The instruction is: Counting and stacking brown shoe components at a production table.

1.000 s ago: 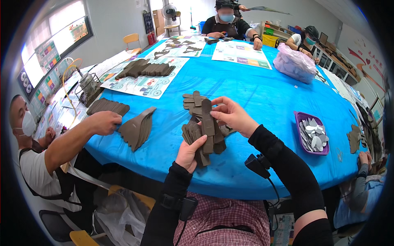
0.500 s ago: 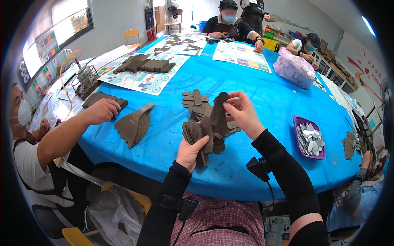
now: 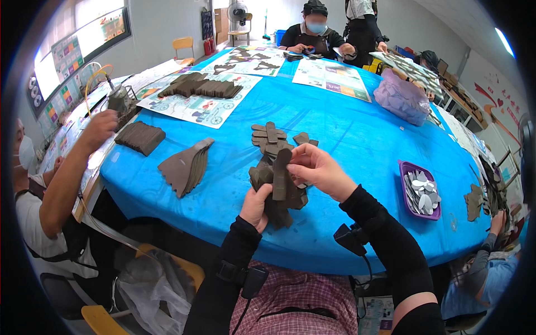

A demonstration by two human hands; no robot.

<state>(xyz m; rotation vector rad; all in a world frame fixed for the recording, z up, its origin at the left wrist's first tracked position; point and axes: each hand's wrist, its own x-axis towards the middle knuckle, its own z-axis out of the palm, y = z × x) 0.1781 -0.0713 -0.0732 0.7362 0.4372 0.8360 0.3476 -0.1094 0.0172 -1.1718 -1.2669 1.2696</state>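
My left hand (image 3: pixel 255 208) is closed round a bundle of dark brown-grey flat pieces (image 3: pixel 261 174) near the table's front edge. Upright against that bundle stands a long round-ended strip (image 3: pixel 281 177) of the same material. The fingers of my right hand (image 3: pixel 322 169) pinch this strip at its upper right side. Just beyond my hands lies a loose pile of similar strips (image 3: pixel 272 133), partly hidden by them. To the left, a fan-shaped stack of scalloped pieces (image 3: pixel 183 167) rests on the blue cloth.
A blue-covered table (image 3: pixel 346 128) carries a purple basket (image 3: pixel 402 173) of grey-white ovals at right and a pink plastic bag (image 3: pixel 403 100) farther back. A neat brown stack (image 3: pixel 140 138) lies at left, near a co-worker's raised hand (image 3: pixel 101 131). More pieces (image 3: pixel 201 86) cover printed sheets.
My right hand has brought the strip down and left, against the bundle in my left hand. At left, the co-worker's hand has lifted off the brown stack. Far right, a patterned board has appeared.
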